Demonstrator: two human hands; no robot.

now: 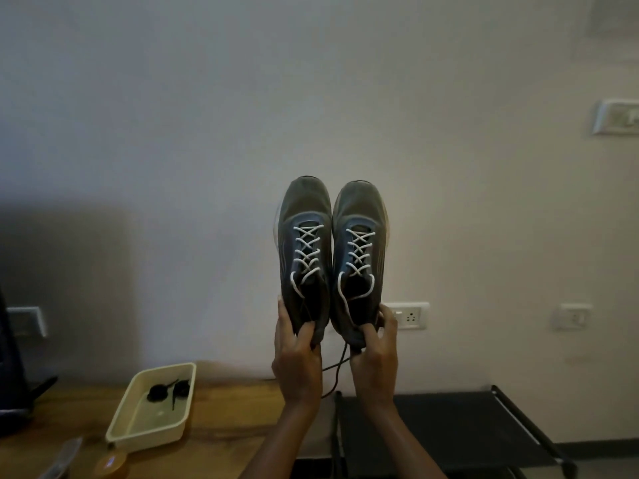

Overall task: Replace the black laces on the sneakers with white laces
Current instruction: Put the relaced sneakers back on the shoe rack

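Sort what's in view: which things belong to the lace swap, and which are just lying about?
Job: left hand and right hand, each gripping a sneaker's heel; left sneaker, right sneaker; white laces in both; black laces in the cream tray.
Lying about: wooden table; black rack; wall socket; small orange object.

A wooden table (228, 420) carries a cream tray (148, 440) holding black laces (157, 392). An orange object (110, 466) lies just beside it.

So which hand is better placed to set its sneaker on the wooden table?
Left, likely. The left hand grips the left sneaker nearer the wooden table; the right hand holds the right sneaker above the black rack.
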